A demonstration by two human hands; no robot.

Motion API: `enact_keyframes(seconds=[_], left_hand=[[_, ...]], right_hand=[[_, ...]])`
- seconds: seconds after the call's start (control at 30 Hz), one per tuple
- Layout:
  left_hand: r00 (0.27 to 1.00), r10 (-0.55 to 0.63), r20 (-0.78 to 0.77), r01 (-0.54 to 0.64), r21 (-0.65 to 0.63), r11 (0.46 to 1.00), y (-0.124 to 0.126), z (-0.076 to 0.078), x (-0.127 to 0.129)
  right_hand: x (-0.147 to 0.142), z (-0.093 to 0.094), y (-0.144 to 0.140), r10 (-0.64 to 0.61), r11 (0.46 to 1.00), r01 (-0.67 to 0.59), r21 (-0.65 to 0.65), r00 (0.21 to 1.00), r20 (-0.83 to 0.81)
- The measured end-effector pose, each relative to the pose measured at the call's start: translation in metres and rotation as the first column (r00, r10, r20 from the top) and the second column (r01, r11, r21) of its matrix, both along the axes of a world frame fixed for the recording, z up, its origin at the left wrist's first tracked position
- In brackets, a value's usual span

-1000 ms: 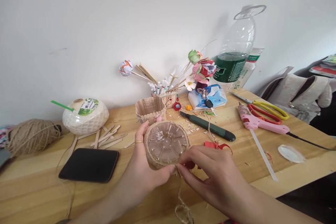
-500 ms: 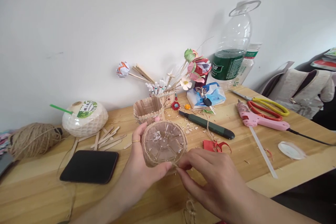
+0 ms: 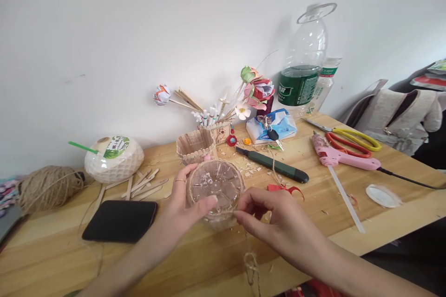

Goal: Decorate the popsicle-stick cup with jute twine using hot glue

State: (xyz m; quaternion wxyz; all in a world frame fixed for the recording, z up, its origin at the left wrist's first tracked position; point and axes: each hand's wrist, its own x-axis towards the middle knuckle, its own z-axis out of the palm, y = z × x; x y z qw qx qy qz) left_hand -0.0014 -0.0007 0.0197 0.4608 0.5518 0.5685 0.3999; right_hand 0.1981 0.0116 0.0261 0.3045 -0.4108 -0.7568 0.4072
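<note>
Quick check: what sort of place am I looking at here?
Probably a home craft spot: a wooden desk against a wall, with a pink glue gun, a ball of twine and loose wooden sticks on it.

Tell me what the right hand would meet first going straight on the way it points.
The right hand would likely meet the clear container first, at its near edge; whether they already touch is hard to tell.

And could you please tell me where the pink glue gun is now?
In the head view, the pink glue gun lies on the right side of the wooden table, just in front of the scissors.
</note>
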Motion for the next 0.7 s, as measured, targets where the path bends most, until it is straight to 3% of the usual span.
enact_keyframes(seconds=[0.1,0.2,0.3,0.57,0.7], left_hand=[[0.972,0.061,-0.229,-0.013,0.205,0.979,-0.001,0.004,0.002],[0.937,0.103,-0.334,0.021,0.348,0.937,-0.002,0.007,0.007],[0.94,0.05,-0.338,0.07,0.335,0.94,-0.002,0.005,0.01],[0.983,-0.049,-0.174,0.081,0.178,0.981,-0.002,0.004,0.01],[0.989,-0.034,-0.146,0.057,0.156,0.986,-0.001,0.006,0.01]], right_hand=[[0.0,-0.002,-0.001,0.002,1.0,-0.002,0.013,1.0,-0.007],[0.0,-0.006,-0.003,0.021,0.999,-0.02,0.037,1.0,-0.017],[0.001,-0.009,-0.004,0.03,0.997,-0.028,0.074,0.999,-0.018],[0.002,-0.009,-0.004,0.036,0.995,-0.035,0.094,0.999,-0.004],[0.005,-0.004,-0.003,0.002,0.976,0.0,0.219,1.0,-0.01]])
